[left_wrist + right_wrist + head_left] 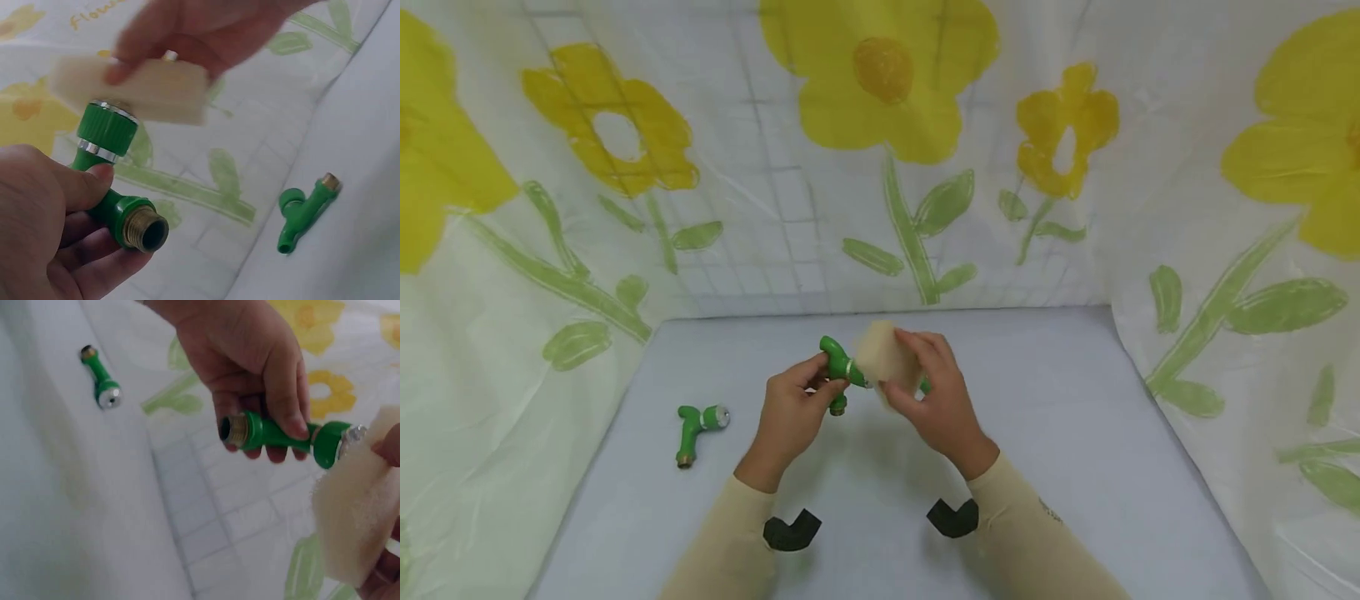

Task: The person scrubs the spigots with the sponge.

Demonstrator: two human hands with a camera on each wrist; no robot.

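My left hand grips a green hose nozzle with a ribbed head, silver rings and a brass threaded end. In my right hand is a cream sponge, pinched between thumb and fingers. The sponge lies right at the silver face of the nozzle's head, covering part of it. A second green nozzle lies on the table left of my left hand. Another green nozzle, with a brass end, lies on the table in the left wrist view; in the head view it is mostly hidden behind my right hand.
The pale table reaches back to a white curtain painted with yellow flowers, which also hangs along both sides. A black curved piece sits at my left wrist, and a similar black piece at my right.
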